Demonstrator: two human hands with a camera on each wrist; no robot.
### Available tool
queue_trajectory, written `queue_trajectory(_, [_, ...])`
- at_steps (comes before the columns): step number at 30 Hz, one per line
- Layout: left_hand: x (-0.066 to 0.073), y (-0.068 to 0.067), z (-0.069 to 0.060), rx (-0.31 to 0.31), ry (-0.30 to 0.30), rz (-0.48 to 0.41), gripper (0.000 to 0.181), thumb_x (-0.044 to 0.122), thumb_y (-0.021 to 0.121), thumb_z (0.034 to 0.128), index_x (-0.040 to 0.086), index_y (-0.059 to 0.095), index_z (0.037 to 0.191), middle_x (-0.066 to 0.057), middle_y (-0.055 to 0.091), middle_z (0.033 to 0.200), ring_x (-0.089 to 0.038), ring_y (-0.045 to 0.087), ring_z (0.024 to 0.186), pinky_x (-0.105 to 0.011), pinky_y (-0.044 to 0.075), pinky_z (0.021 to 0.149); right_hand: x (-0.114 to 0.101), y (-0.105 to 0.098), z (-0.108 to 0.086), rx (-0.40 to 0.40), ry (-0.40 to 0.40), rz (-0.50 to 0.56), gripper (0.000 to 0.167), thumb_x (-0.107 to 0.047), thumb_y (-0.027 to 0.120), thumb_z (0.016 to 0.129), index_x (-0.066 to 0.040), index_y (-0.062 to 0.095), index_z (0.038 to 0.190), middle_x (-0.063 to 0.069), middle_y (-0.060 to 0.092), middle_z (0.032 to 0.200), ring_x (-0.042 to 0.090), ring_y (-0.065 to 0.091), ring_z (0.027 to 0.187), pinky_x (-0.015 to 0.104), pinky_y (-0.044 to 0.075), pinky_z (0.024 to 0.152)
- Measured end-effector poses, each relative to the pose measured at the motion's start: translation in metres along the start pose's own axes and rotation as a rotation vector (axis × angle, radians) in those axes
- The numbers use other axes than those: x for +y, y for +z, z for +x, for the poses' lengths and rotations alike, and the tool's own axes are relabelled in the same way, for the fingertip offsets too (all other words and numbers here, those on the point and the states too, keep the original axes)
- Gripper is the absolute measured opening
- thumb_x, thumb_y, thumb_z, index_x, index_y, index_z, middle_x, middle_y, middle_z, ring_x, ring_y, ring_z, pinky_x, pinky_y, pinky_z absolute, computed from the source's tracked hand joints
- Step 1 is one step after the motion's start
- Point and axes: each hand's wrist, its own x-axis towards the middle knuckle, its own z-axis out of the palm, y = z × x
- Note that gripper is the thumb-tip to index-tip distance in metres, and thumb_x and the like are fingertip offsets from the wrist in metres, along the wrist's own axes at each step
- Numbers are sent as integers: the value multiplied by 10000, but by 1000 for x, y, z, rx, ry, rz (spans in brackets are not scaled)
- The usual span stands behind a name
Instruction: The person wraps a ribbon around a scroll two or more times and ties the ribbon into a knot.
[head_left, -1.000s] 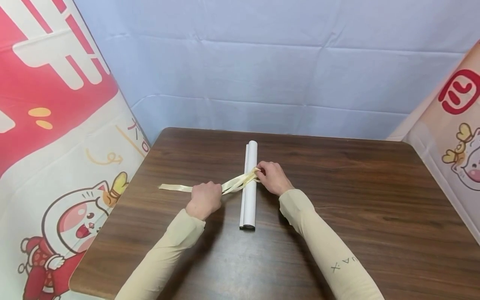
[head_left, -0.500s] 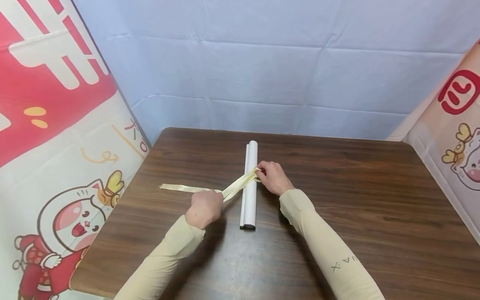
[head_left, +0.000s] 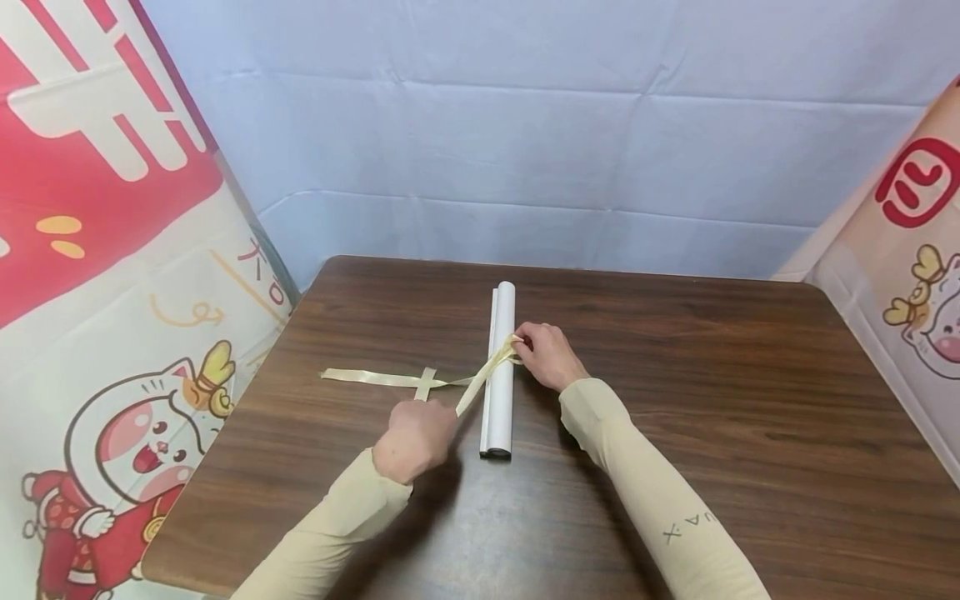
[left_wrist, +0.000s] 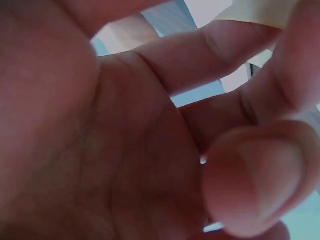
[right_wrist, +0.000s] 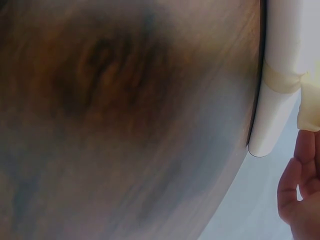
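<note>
A white roll (head_left: 501, 400), with a thinner white strip along its left side, lies lengthwise on the wooden table. Pale yellow ribbon (head_left: 480, 385) crosses it and goes round it as a band, seen in the right wrist view on the roll (right_wrist: 272, 112). Left of the roll, my left hand (head_left: 416, 437) grips the ribbon, with a short piece sticking up past its knuckles. Its curled fingers fill the left wrist view, a cream strip showing at the upper right. My right hand (head_left: 549, 357) pinches ribbon at the roll's right side.
One flat ribbon tail (head_left: 367, 377) stretches left across the brown table (head_left: 712, 400). A pale blue cloth (head_left: 480, 150) hangs behind the table. Printed cloths with cartoon figures hang at the left (head_left: 112, 350) and right.
My left hand has moved slightly nearer to me, drawing its ribbon strand down. The strands between the hands have spread apart. My right hand and the roll have stayed in place.
</note>
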Motion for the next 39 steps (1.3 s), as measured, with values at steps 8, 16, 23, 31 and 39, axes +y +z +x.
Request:
queue_trajectory(8, [-3,-154,-44,-263,118,-222,99,85,667,771,136,637,692,-9,669,699,-189,641,634,-376,524,530,1,1,-1,15,-4,2,123,-143,598,932,-81,694,978,40,663,825,202,541,768,332,441,730])
queue_trajectory(16, [0,-158,-47,-312,298,-271,182,133,693,765,157,558,645,36,593,645,-124,563,593,-324,479,536,1,2,-1,13,2,10,128,-153,590,942,-84,690,982,42,661,838,201,539,779,337,442,733])
queue_trajectory(23, [5,-160,-47,-347,374,-326,296,241,736,754,189,523,555,78,506,571,-88,467,525,-279,404,465,1,3,-1,12,4,15,137,-163,586,947,-86,691,990,41,658,839,196,527,770,333,438,721])
queue_trajectory(31, [9,-160,-45,-364,457,-380,348,257,730,774,219,516,502,127,456,500,-55,449,503,-225,376,449,1,4,-2,7,10,11,137,-168,587,948,-87,688,991,37,649,823,193,525,761,331,435,712])
queue_trajectory(39, [17,-161,-41,-318,608,-489,274,249,705,815,232,580,572,162,481,523,-7,445,498,-158,370,482,4,6,0,33,-21,-3,122,-158,594,940,-83,687,965,30,636,786,193,517,744,322,425,695])
